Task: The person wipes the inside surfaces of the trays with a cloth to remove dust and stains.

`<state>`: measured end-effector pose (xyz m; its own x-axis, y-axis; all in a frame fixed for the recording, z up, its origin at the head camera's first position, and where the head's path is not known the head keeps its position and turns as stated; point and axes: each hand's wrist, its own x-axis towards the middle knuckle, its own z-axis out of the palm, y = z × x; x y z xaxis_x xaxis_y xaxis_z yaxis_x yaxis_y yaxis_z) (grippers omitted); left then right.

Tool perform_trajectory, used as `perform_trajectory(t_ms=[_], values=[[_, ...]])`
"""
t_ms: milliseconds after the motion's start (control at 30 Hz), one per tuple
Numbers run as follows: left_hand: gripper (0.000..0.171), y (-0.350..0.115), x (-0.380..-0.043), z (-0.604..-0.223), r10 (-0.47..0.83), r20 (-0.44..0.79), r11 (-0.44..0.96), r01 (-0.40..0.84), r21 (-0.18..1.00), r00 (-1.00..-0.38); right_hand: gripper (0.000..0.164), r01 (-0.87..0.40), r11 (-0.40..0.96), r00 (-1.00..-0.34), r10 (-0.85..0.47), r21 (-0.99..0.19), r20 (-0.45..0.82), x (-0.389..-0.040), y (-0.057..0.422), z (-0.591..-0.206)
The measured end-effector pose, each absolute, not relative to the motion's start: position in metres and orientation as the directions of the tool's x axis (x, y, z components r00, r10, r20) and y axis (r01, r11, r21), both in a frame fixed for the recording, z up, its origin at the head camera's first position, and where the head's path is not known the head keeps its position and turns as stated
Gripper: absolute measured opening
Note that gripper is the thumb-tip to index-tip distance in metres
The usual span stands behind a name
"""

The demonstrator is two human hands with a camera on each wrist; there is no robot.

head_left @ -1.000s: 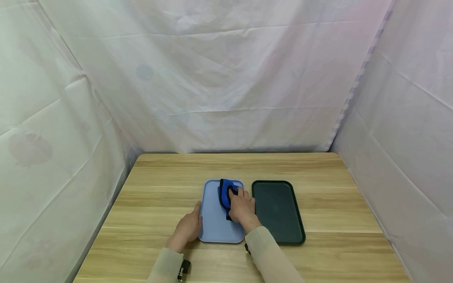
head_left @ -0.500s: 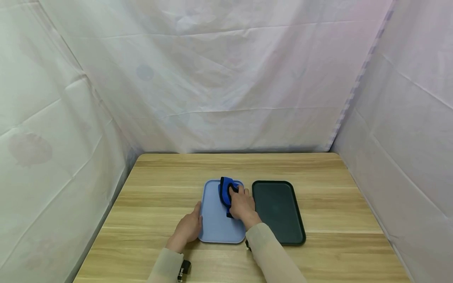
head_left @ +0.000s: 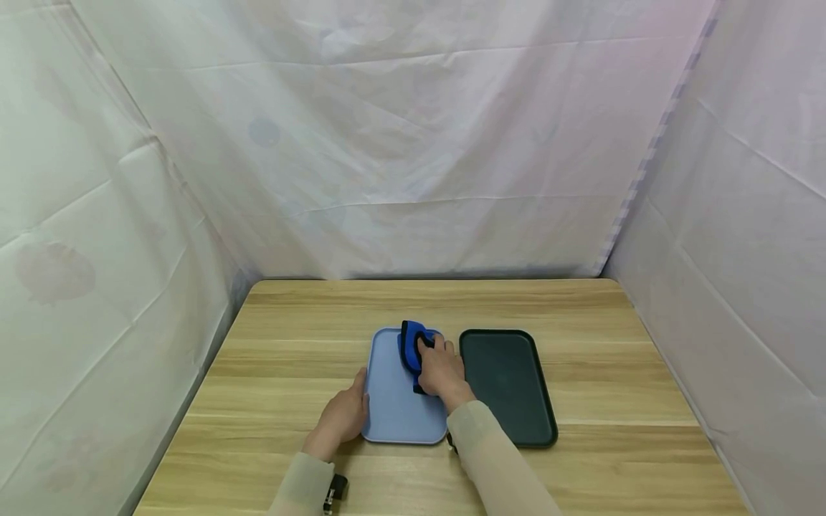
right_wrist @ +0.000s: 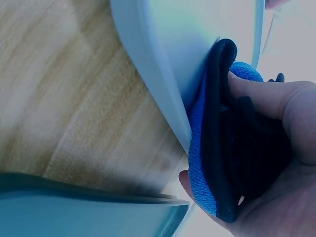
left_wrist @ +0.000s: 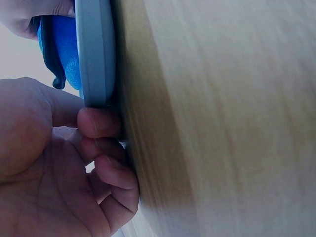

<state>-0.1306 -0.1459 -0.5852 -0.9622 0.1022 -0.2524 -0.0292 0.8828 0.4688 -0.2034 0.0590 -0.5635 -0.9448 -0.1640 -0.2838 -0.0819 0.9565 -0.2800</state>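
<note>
A light blue tray (head_left: 390, 412) lies on the wooden table. My left hand (head_left: 344, 414) holds its left edge; in the left wrist view the fingers (left_wrist: 116, 173) bend in below the tray rim (left_wrist: 96, 54). On the tray's far right part, my right hand (head_left: 442, 369) grips a folded blue cloth with black edging (head_left: 411, 347). Its textured blue side (right_wrist: 201, 182) rests against the tray near the rim in the right wrist view, with the thumb (right_wrist: 261, 94) pressing into the black inner folds. Part of the cloth is hidden beneath the hand.
To the right, close to the light blue tray, lies a dark green tray (head_left: 506, 387). My right forearm passes over its near left corner. White curtains (head_left: 413, 143) hang behind the table (head_left: 290, 315) and along both sides.
My right hand has slid the cloth slightly toward the tray's far edge. The left hand stays in place at the tray's left edge.
</note>
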Motion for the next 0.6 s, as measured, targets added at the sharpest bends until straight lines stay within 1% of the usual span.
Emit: perform_trajectory(t_ms=[367,600], values=[[0.058,-0.1454,-0.1309,-0.5846,0.100,-0.247,0.881,-0.029,0.471,-0.964,0.075,-0.091,0.955,-0.944,-0.173,-0.282,-0.281,-0.2042,0.0573,-0.5625],[0.059,-0.1468,-0.1308,-0.5850,0.110,-0.251,0.882,-0.023,0.471,-0.962,0.077,-0.106,0.961,-0.946,-0.176,-0.254,-0.270,-0.2007,0.0535,-0.5633]])
